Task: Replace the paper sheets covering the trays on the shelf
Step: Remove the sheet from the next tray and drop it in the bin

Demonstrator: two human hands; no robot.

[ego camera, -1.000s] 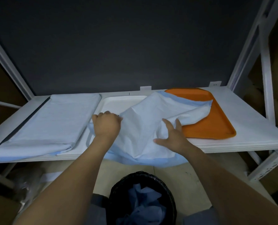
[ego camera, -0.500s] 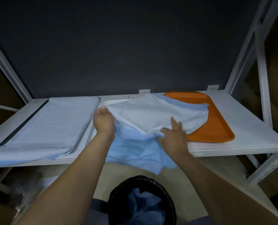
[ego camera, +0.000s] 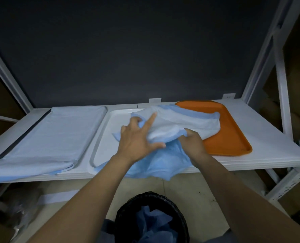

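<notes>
A crumpled light-blue paper sheet (ego camera: 184, 123) lies bunched across the white tray (ego camera: 102, 142) in the middle of the shelf and the left part of the orange tray (ego camera: 233, 137). Its lower part hangs over the shelf's front edge. My left hand (ego camera: 138, 139) lies on the sheet with the index finger stretched out and the other fingers gathering paper. My right hand (ego camera: 193, 139) grips a fold of the sheet from the right. On the left, a third tray is covered by a flat light-blue sheet (ego camera: 52, 135).
The white shelf (ego camera: 268, 137) has metal uprights at both sides and a dark wall behind. A black waste bin (ego camera: 152, 218) with crumpled blue paper inside stands on the floor below my arms. Cardboard boxes sit at the far right.
Both hands have bunched the sheet together; my left hand moved right onto it, and more of the white tray's left part shows. The sheet has pulled back from the orange tray.
</notes>
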